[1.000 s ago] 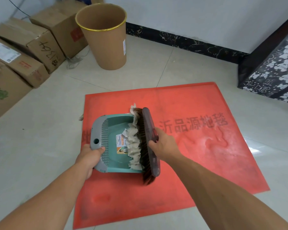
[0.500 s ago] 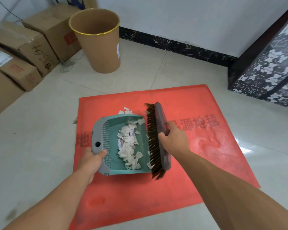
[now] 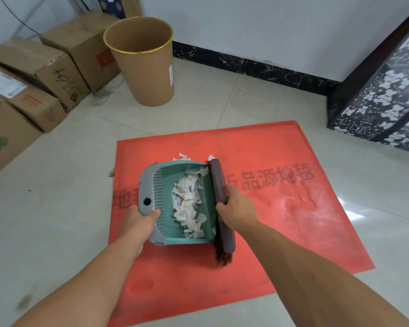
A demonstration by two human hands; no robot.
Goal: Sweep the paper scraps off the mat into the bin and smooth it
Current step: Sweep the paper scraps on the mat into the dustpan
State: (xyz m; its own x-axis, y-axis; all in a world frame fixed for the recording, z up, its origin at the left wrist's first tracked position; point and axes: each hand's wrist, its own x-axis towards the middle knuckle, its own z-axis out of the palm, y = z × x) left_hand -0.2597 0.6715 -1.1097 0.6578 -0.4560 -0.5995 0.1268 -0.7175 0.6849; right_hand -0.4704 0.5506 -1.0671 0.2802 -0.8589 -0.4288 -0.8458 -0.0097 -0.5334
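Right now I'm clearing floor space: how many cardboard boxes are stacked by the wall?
4 visible: one behind the bin, one marked in pen, one with a white label, one at the left edge. More may be hidden.

Bright, even daylight on my feed, window glare on the floor tiles (image 3: 354,217) right, wide-angle edge bending, blurred cardboard boxes (image 3: 21,74).

Floor (image 3: 57,208): pale glossy tiles with thin grout lines, a bright reflection at right. Wall (image 3: 269,31): plain white, with a black marble-patterned skirting (image 3: 257,67) along its base. Cardboard boxes (image 3: 57,74): stacked at left against the wall, some with labels and handwriting. Dark furniture (image 3: 383,102): at right, covered in a black-and-white bear print.
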